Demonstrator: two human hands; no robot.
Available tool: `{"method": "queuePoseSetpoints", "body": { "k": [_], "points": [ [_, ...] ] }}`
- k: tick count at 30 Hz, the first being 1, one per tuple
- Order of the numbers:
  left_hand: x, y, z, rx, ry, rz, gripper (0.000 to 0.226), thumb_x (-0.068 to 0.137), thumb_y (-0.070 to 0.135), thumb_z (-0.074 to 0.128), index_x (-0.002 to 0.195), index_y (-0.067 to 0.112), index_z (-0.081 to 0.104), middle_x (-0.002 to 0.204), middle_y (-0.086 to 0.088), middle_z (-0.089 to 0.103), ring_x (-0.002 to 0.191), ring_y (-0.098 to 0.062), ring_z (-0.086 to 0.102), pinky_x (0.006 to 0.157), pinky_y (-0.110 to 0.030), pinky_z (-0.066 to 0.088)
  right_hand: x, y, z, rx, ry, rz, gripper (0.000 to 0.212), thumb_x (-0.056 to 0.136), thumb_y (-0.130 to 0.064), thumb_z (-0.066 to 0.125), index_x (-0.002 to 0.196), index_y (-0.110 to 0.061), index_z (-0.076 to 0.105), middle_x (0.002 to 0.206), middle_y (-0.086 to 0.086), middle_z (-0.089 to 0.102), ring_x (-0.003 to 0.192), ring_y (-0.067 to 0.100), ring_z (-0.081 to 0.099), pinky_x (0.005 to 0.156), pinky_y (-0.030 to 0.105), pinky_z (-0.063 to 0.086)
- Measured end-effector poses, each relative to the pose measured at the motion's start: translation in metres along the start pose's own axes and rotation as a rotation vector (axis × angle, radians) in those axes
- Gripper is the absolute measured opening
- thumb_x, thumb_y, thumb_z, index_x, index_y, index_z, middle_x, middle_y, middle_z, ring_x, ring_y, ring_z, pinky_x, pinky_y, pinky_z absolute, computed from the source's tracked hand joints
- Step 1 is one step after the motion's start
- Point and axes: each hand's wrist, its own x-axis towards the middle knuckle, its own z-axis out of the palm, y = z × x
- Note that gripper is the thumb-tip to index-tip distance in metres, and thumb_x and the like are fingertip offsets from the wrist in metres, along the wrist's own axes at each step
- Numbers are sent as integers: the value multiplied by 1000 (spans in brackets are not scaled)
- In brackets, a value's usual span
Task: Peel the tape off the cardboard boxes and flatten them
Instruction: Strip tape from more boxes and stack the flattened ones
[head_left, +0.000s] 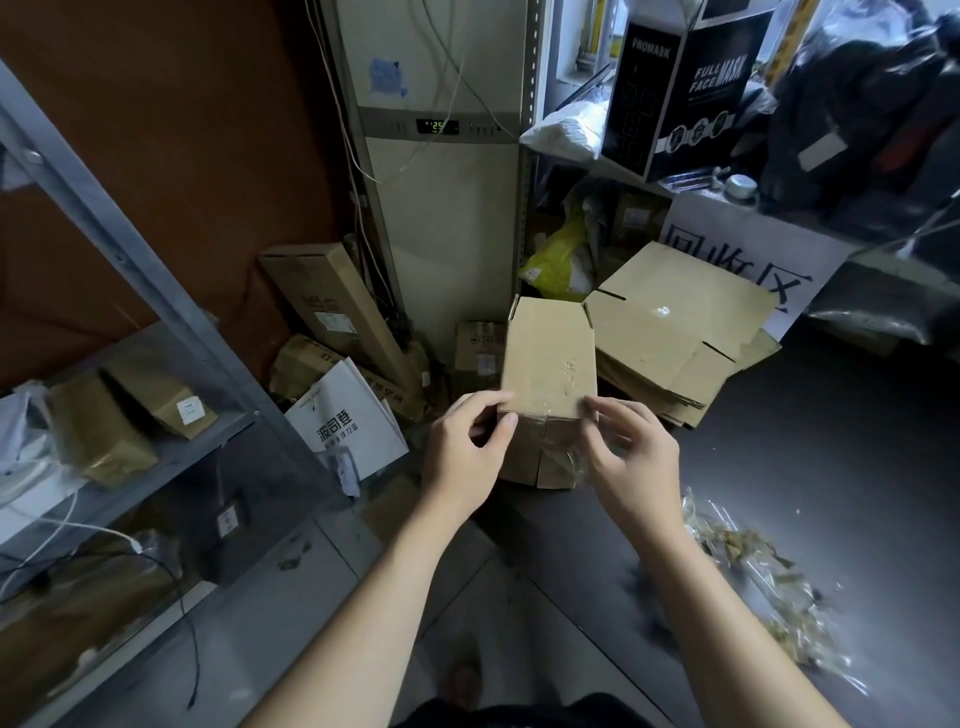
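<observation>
To my far left a shelf (130, 270) is holding two brown parcels (130, 421) on its middle tier. One long carton (332, 301) is leaning against the wall beyond it, and one white bag (345, 415) is standing on the floor below. My left hand (467, 457) is pinching the near left top corner of the box (548, 358), thumb under the edge and fingers curled over it. I am holding this one box out in front of me, between my two hands and just above the floor. Its long axis is running straight away from me, the near end tipped down toward me and the far end pointing at the cabinet (441, 208). The near end is closed, with clear tape (574, 460) crinkling across its flap seam. My right hand (631, 462) is curling its fingers at the near right corner, pinching there. I cannot tell whether tape or card is between the fingertips. Right of the box, one stack of flattened boxes (675, 322) is lying on the floor, just beside it. One sign (753, 260) is standing behind the stack. Near my right forearm, a pile of peeled tape scraps (753, 587) is lying on the floor.
</observation>
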Motion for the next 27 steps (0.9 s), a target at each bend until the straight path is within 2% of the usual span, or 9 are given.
{"method": "queuePoseSetpoints", "body": {
  "k": [5, 10, 14, 20, 24, 27],
  "points": [
    [0, 6, -3, -52, 13, -69, 22, 96, 17, 70, 118, 18, 70, 108, 18, 70, 103, 9, 64, 84, -10, 51, 3, 2, 2, 0, 18, 2, 16, 93, -16, 73, 105, -20, 81, 109, -12, 71, 95, 4, 70, 84, 18, 56],
    [2, 8, -3, -26, 21, -75, 11, 96, 16, 69, 107, 16, 72, 102, 11, 73, 99, 5, 66, 82, -10, 52, 5, 1, 1, 4, 18, 21, 17, 92, -13, 71, 96, -28, 78, 105, -12, 72, 92, 0, 70, 82, 15, 54],
    [6, 11, -2, -27, 24, -99, 8, 96, 12, 68, 102, 15, 73, 97, 13, 73, 94, 3, 67, 79, -10, 52, 9, -2, 1, 19, 22, 31, 11, 94, -17, 71, 100, -24, 78, 104, -8, 72, 89, -6, 68, 77, 11, 52],
    [14, 16, -9, 55, 7, -164, 7, 95, 16, 69, 100, 17, 73, 95, 11, 72, 91, 0, 68, 77, -13, 55, 6, -4, -1, 6, -6, 21, 12, 90, -18, 74, 92, -29, 78, 98, -13, 69, 85, -2, 69, 78, 20, 55],
    [20, 21, -12, 77, 31, -260, 7, 96, 15, 66, 99, 17, 72, 94, 8, 72, 92, -4, 68, 81, -23, 58, 2, -8, 2, 6, -19, -37, 11, 90, -19, 77, 92, -30, 77, 96, -14, 68, 89, -2, 69, 79, 27, 57],
    [21, 24, -16, 122, 18, -249, 8, 96, 16, 65, 93, 21, 69, 93, 9, 72, 91, -5, 68, 82, -29, 59, -1, -7, 4, 16, -17, -50, 10, 90, -20, 77, 95, -29, 76, 97, -16, 68, 91, -2, 70, 79, 30, 58]
  ]
}}
